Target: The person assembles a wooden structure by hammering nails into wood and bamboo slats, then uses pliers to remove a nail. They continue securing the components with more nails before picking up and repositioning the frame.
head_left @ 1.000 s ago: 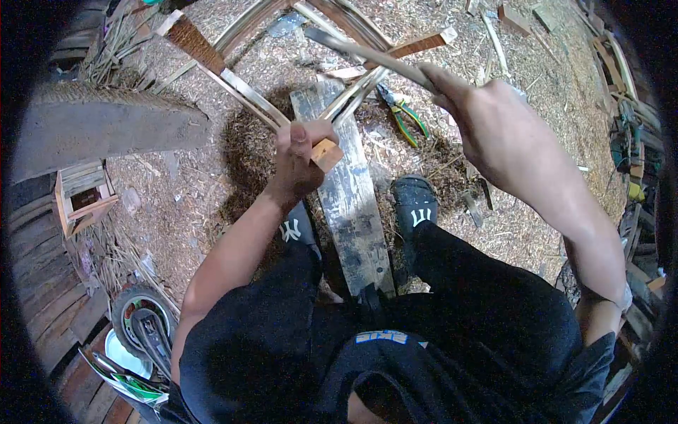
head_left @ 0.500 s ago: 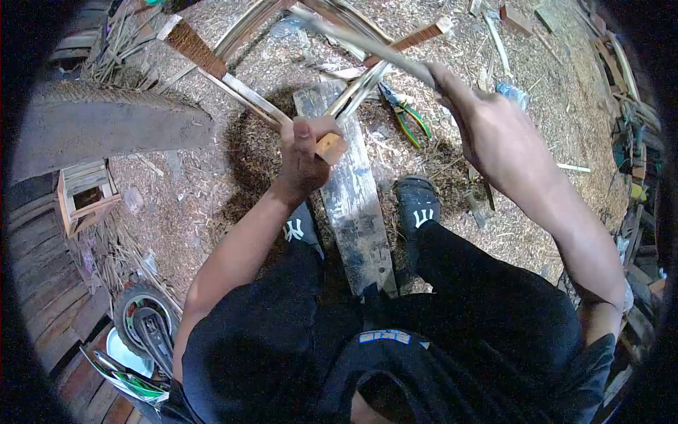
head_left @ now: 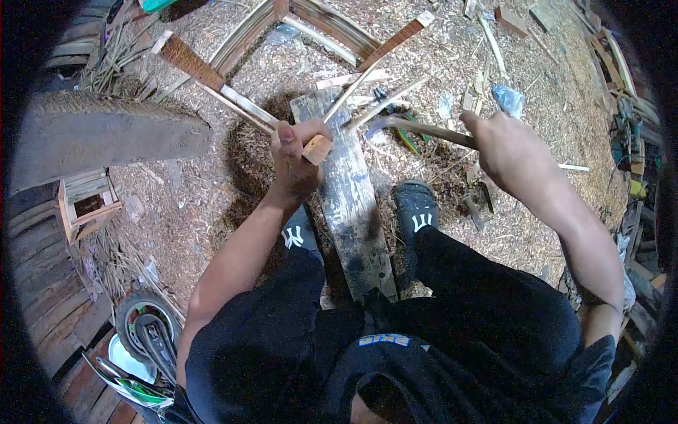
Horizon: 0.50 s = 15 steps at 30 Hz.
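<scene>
My left hand (head_left: 293,159) is wrapped round the near corner post of a wooden frame (head_left: 247,104), above a worn plank (head_left: 353,205). The frame has four legs or posts, some with brown bark-like faces. My right hand (head_left: 508,145) grips the handle of a hammer (head_left: 445,132), whose blurred head is to the right of the plank. A loose wooden strip (head_left: 388,101) slants out beside the frame. Pliers with green and yellow handles (head_left: 407,138) lie on the ground, partly hidden behind the hammer.
A thick timber (head_left: 120,134) juts in from the left, above a small wooden box frame (head_left: 88,205). A wheel (head_left: 147,324) and a white bucket (head_left: 127,357) stand at lower left. My shoes (head_left: 417,205) flank the plank. Shavings and wood scraps litter the ground.
The hammer has swung down from above the frame to beside the plank. The frame's right side has come apart, with a strip now slanting away. My left hand has shifted slightly left.
</scene>
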Tool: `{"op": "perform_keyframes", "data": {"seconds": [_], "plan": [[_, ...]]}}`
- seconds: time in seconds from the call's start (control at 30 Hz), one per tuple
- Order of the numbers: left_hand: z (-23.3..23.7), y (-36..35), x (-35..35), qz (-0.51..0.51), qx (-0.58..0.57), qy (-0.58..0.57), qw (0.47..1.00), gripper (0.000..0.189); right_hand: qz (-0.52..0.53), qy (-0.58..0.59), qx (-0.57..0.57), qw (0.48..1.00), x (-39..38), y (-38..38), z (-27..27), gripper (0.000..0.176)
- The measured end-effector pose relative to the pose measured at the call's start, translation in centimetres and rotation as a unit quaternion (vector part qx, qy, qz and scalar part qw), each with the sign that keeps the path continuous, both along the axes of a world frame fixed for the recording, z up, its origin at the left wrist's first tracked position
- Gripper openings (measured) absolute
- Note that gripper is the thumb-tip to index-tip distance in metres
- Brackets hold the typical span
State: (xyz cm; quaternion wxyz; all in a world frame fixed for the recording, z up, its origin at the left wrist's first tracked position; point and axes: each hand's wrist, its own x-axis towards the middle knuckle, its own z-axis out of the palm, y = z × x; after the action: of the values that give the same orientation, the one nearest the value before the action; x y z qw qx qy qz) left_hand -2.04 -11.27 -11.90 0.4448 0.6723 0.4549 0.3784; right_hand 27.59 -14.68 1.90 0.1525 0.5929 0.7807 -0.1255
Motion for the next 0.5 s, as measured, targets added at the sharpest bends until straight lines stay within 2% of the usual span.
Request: {"op": "perform_keyframes", "data": {"seconds": [0.13, 0.2, 0.23, 0.27, 0.33, 0.37, 0.4, 0.43, 0.47, 0.5], "plan": [[0.0, 0.1, 0.1, 0.006, 0.035, 0.024, 0.999, 0.095, -0.102, 0.065, -0.040, 0.992, -1.5, -0.5, 1.1, 0.019], [-0.3, 0.4, 0.2, 0.038, 0.080, 0.003, 0.996, 0.093, -0.092, 0.065, -0.019, 0.993, 0.6, 0.0, 0.5, 0.021], [-1.3, 0.8, -0.5, 0.017, 0.017, -0.074, 0.997, 0.090, -0.110, 0.043, 0.000, 0.993, 1.9, -0.1, -0.5, 0.021], [-1.1, 1.4, -0.9, 0.016, 0.017, -0.076, 0.997, 0.090, -0.096, 0.064, -0.020, 0.993, 3.9, 0.3, -1.8, 0.017], [-0.5, 2.7, -1.6, 0.011, 0.176, 0.062, 0.982, 0.087, -0.160, 0.044, -0.065, 0.984, 5.7, 0.6, -3.5, 0.025], [-1.1, 3.1, -1.9, 0.019, 0.108, -0.035, 0.993, 0.083, -0.169, 0.063, -0.077, 0.981, 6.6, 0.5, -4.8, 0.032], [-1.0, 3.9, -2.1, 0.020, 0.109, -0.038, 0.993, 0.083, -0.178, 0.081, -0.089, 0.977, 7.8, 0.3, -6.7, 0.039], [-0.7, 4.6, -2.2, 0.056, 0.000, -0.149, 0.987, 0.082, -0.160, 0.135, -0.068, 0.975, 10.5, -0.7, -10.8, 0.044], [-0.6, 5.4, -2.3, 0.088, -0.109, -0.256, 0.957, 0.082, -0.190, 0.169, -0.061, 0.965, 10.8, -1.6, -12.5, 0.045], [-1.4, 6.3, -2.8, 0.048, -0.105, -0.346, 0.931, 0.082, -0.212, 0.161, -0.068, 0.962, 10.8, -2.4, -14.2, 0.044]]}}
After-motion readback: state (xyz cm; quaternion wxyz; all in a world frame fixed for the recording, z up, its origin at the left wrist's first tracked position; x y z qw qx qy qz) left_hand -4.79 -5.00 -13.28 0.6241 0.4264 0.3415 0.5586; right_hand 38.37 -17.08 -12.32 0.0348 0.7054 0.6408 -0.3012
